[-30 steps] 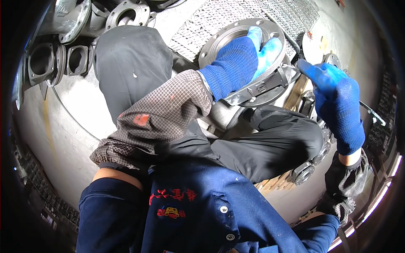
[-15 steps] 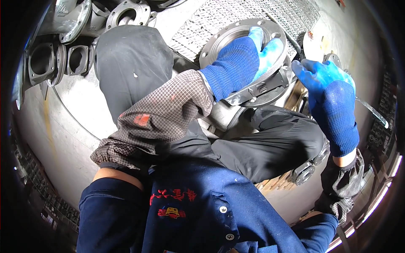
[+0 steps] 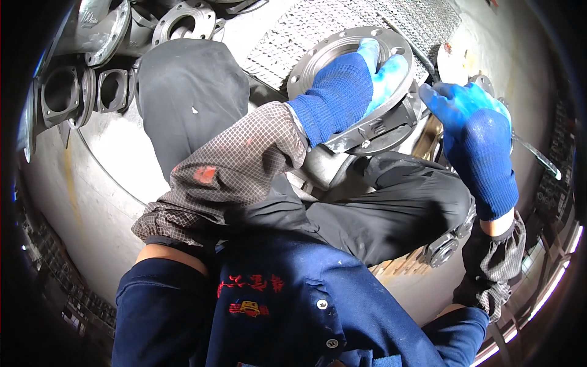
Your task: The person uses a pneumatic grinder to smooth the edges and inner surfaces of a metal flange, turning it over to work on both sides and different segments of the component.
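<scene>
A grey metal casting with a round, bolt-holed flange (image 3: 309, 64) leans between my legs, its flange tilted toward me. My left hand (image 3: 373, 79), in a blue coated glove, lies over the flange with one digit at the central opening and the others over the rim, gripping it. To the right of the casting is my right hand (image 3: 474, 116), gloved alike, its fingers curled. What they hold, if anything, is hidden behind the glove. A thin metal strip (image 3: 541, 158) sticks out beyond this hand; I cannot tell whether it is held.
A textured metal plate (image 3: 275, 55) lies behind the casting, with a dark hose or rod (image 3: 416, 50) across it. Several flanged castings (image 3: 113, 88) stand at the far left. A pale round piece (image 3: 451, 61) lies beyond my right hand. My bent knee (image 3: 192, 79) rises left of the casting.
The view has shifted very slightly. My right hand has moved a little up and left; my left hand keeps its place on the flange.
</scene>
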`<state>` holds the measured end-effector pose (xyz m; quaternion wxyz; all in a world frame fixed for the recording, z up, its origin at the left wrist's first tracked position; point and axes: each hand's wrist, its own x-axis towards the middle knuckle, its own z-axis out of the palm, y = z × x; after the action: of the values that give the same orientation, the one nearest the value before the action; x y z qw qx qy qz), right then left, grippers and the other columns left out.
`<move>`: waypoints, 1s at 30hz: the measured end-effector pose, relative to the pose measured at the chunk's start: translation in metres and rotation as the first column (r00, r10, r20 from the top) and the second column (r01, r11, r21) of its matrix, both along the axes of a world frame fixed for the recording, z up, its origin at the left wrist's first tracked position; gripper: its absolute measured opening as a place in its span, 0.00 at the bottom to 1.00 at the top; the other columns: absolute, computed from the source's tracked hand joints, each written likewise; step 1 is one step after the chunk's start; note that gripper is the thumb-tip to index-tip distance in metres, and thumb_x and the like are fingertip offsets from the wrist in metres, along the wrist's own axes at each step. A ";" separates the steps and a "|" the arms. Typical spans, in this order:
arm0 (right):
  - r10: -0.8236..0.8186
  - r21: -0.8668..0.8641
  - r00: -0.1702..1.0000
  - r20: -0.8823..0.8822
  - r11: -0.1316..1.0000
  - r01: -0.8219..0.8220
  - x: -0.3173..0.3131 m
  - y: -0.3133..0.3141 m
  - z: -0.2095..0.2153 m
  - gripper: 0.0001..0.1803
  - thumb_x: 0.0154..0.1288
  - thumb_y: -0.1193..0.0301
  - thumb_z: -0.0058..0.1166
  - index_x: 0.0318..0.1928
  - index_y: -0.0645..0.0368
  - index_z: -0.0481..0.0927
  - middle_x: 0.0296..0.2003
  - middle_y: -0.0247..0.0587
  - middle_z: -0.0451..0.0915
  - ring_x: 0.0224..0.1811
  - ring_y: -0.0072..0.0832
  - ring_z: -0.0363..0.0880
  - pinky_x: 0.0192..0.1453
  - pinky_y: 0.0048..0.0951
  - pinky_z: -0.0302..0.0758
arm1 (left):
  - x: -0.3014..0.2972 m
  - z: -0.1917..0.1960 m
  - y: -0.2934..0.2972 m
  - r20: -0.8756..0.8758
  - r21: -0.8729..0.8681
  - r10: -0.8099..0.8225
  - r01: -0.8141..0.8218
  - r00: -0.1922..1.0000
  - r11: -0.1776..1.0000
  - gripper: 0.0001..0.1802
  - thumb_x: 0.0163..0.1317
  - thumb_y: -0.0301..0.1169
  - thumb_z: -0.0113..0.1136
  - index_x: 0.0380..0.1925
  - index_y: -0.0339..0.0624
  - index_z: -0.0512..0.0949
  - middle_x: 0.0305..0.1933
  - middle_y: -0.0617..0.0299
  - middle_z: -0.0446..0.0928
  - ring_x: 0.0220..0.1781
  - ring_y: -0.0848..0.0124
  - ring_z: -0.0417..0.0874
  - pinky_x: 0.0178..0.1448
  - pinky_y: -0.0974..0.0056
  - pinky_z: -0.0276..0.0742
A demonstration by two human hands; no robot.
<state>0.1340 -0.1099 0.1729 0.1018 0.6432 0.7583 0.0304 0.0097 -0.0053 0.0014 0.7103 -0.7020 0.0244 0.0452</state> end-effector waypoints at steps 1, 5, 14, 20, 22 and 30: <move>0.003 0.000 1.000 -0.002 1.000 -0.003 0.000 0.001 0.004 0.20 0.49 0.82 0.51 0.43 0.49 0.80 0.38 0.38 0.82 0.35 0.39 0.80 0.36 0.36 0.75 | 0.000 0.000 -0.001 -0.061 0.153 0.031 -0.021 0.998 0.988 0.20 0.71 0.33 0.43 0.59 0.34 0.67 0.54 0.51 0.75 0.55 0.68 0.77 0.57 0.69 0.73; -0.094 -0.022 0.949 -0.300 0.996 0.092 0.008 -0.009 0.010 0.20 0.49 0.83 0.52 0.44 0.52 0.81 0.35 0.41 0.82 0.33 0.38 0.80 0.37 0.33 0.76 | -0.006 0.030 0.003 -0.422 0.411 0.407 0.572 0.810 -0.710 0.26 0.70 0.41 0.46 0.58 0.31 0.67 0.54 0.49 0.75 0.57 0.66 0.76 0.58 0.68 0.72; -0.284 -0.211 0.826 -0.487 0.956 0.204 0.010 -0.008 -0.019 0.27 0.54 0.81 0.52 0.57 0.53 0.75 0.27 0.48 0.75 0.26 0.39 0.75 0.34 0.32 0.73 | -0.004 0.035 0.007 -0.372 -0.238 0.575 0.524 0.729 -0.818 0.30 0.67 0.46 0.50 0.57 0.30 0.68 0.52 0.46 0.76 0.55 0.59 0.77 0.60 0.64 0.71; 0.010 -0.126 0.769 -0.640 0.985 -0.118 -0.010 -0.002 -0.002 0.30 0.43 0.87 0.49 0.49 0.51 0.81 0.21 0.41 0.76 0.20 0.38 0.74 0.26 0.32 0.73 | -0.017 0.039 0.011 -0.090 -0.174 0.679 0.660 0.729 -0.731 0.29 0.67 0.46 0.50 0.54 0.29 0.71 0.48 0.45 0.77 0.52 0.58 0.78 0.57 0.63 0.72; -0.149 -0.185 0.855 -0.496 0.981 0.063 -0.004 -0.004 -0.003 0.29 0.43 0.86 0.50 0.50 0.52 0.80 0.24 0.42 0.78 0.24 0.40 0.76 0.29 0.34 0.74 | -0.009 0.047 0.010 -0.406 -0.138 0.549 0.545 0.730 -0.827 0.31 0.66 0.49 0.50 0.54 0.28 0.71 0.50 0.43 0.77 0.54 0.55 0.77 0.58 0.61 0.72; -0.053 -0.256 0.876 -0.479 0.963 -0.082 -0.018 -0.011 0.001 0.14 0.51 0.76 0.51 0.39 0.54 0.83 0.23 0.39 0.78 0.23 0.31 0.78 0.26 0.33 0.74 | -0.009 0.042 0.007 -0.347 -0.185 0.638 0.617 0.688 -0.765 0.35 0.65 0.51 0.51 0.56 0.26 0.69 0.55 0.42 0.74 0.60 0.56 0.74 0.63 0.61 0.67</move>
<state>0.1165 -0.1208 0.1740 -0.0039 0.6050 0.7614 -0.2329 0.0003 0.0014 0.0436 -0.6264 -0.6912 -0.3400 -0.1197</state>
